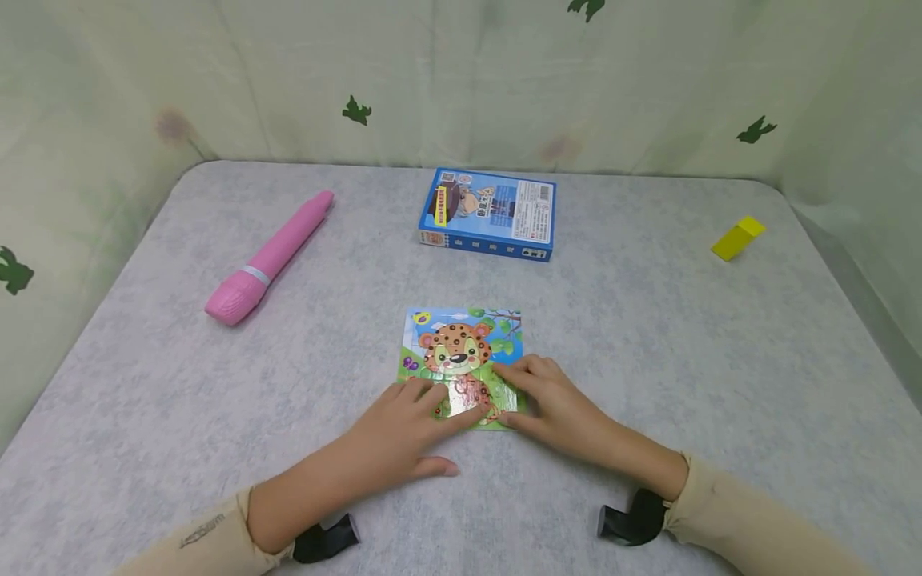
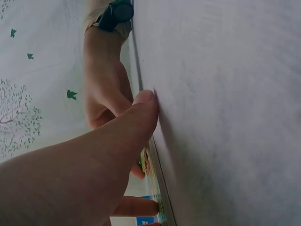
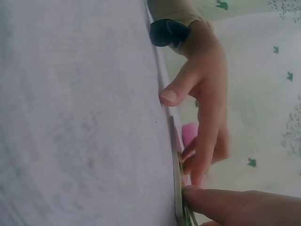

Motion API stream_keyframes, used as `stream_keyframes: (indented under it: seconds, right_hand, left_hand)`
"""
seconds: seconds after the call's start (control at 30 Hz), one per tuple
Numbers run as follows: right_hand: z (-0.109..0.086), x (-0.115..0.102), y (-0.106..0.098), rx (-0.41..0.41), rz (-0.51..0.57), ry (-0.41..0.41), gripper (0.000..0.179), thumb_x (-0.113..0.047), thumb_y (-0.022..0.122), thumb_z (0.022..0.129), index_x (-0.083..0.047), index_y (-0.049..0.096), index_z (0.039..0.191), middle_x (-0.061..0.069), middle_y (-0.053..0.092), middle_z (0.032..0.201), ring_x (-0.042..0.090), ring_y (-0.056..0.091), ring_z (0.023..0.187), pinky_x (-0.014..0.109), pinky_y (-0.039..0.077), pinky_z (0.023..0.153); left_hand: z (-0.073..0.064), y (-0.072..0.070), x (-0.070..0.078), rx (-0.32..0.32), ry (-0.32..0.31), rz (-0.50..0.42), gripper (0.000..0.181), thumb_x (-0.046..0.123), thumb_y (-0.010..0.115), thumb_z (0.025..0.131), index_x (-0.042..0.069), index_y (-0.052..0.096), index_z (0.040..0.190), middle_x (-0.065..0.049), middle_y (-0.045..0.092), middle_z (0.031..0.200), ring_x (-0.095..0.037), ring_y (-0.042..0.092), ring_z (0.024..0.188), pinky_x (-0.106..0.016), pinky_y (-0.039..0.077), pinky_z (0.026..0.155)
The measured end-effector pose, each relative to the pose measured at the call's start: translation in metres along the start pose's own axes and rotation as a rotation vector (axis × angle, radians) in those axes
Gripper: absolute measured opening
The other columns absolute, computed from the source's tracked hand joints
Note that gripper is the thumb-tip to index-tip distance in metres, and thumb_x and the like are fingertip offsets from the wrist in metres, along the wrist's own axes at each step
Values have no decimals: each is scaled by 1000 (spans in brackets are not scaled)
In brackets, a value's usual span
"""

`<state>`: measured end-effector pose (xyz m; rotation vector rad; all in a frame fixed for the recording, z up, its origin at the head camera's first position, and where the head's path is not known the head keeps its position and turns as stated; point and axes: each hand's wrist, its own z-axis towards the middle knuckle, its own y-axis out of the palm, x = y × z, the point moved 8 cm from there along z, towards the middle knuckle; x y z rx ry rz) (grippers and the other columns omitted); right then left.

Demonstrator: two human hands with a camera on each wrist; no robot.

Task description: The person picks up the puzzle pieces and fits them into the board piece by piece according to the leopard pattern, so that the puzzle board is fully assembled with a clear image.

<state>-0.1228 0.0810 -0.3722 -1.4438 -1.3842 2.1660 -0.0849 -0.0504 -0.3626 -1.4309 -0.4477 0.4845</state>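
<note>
A jigsaw puzzle with a cartoon leopard lies flat on the table in the head view. My left hand rests over its lower left part. The left index finger reaches across to touch the lower pieces, and the left thumb stays off the puzzle, close to the table. At the lower right, my right hand holds a green puzzle piece between thumb and index finger. The right wrist view shows the right thumb by the board's edge, where a thin piece sits slightly tilted. Fingers hide some of the pieces.
Behind the puzzle lies a blue printed box. A pink microphone-shaped object is at the left, and a small yellow folded piece at the far right. A pale curtain hangs behind the grey table.
</note>
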Motion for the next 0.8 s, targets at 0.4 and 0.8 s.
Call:
stream_keyframes:
  seconds: [0.4, 0.8]
  right_hand:
    - [3, -3, 4, -95, -322, -19, 64, -52, 54, 83, -15, 42, 135, -5, 35, 93, 13, 32, 80, 30, 27, 72]
    - [-12, 14, -18, -111, 42, 64, 66, -43, 51, 88, -24, 22, 144, 4, 27, 138, 24, 27, 123, 52, 29, 93]
  left_hand:
    - [9, -3, 2, -92, -44, 43, 61, 61, 48, 80, 30, 45, 133, -10, 46, 115, -26, 45, 98, -44, 36, 83]
    - [0, 10, -13, -90, -37, -160, 61, 59, 41, 86, 31, 33, 139, -5, 40, 131, -23, 36, 117, -45, 27, 95]
